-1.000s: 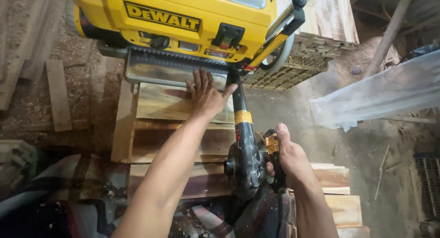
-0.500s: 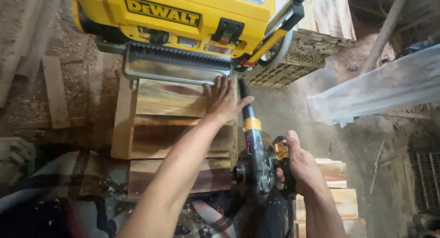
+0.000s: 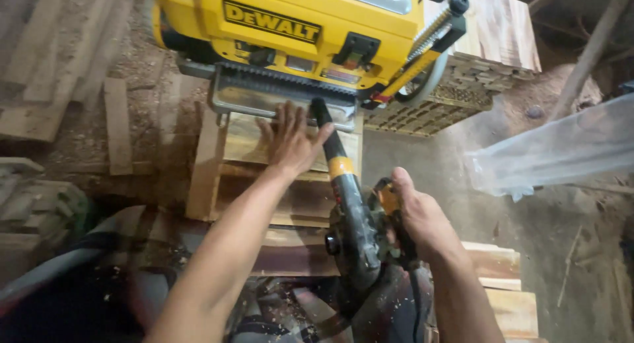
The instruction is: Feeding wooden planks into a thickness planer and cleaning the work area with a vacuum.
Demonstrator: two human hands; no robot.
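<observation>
we see the left hand (image 3: 290, 141) lying flat, fingers spread, on a pale wooden board (image 3: 254, 141) that sits just below the metal outfeed tray of the big yellow thickness planer (image 3: 290, 32). the right hand (image 3: 419, 217) is clenched around the handle of a black and yellow handheld blower (image 3: 350, 211) (its nozzle points at the planer's mouth). sawdust covers the ground (image 3: 462, 178).

The left hand (image 3: 290, 141) now lies further forward on the board (image 3: 254, 141), fingertips at the yellow planer's (image 3: 290, 32) metal tray, and the blower's (image 3: 353, 217) nozzle reaches that tray.
</observation>
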